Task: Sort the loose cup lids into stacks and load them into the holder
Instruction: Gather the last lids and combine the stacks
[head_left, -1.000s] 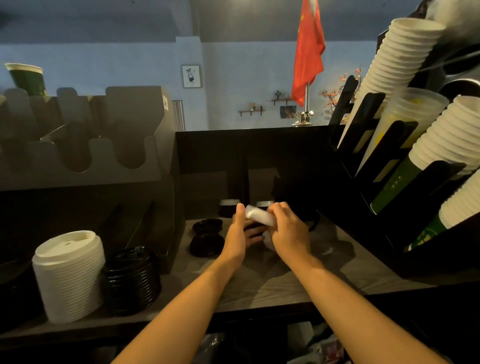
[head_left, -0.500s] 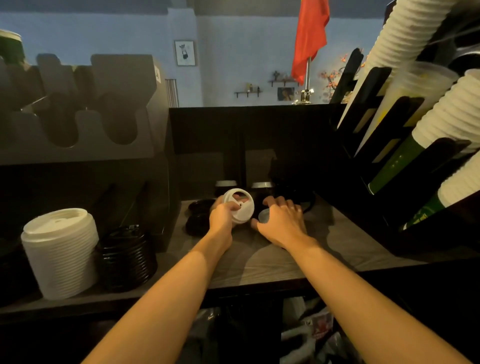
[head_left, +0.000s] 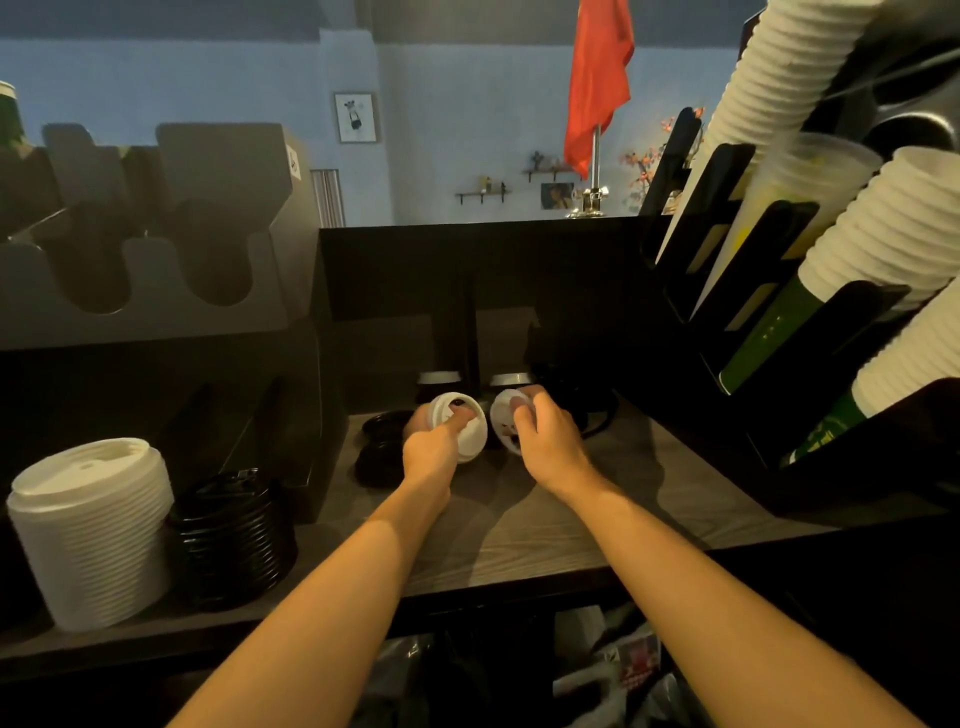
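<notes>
Right hand (head_left: 550, 448) now pinches a second white lid (head_left: 503, 420); left hand (head_left: 434, 451) fingers grip the first lid (head_left: 469, 435).

Lids vs grey holder (head_left: 156, 291): 2 white in hand, rest stacked/loose.
Holder: upright, U-cut slots. Below its left end: tall white lid stack (head_left: 91, 530), upright; black lid stack (head_left: 234, 535), shorter, just beside. Below its right end: loose black lids (head_left: 384, 441), flat. Further right: 1st white lid (head_left: 460, 426) in left hand (head_left: 434, 452), 2nd white lid (head_left: 505, 418) in right hand (head_left: 548, 444), both tilted on edge, slightly apart.
</notes>
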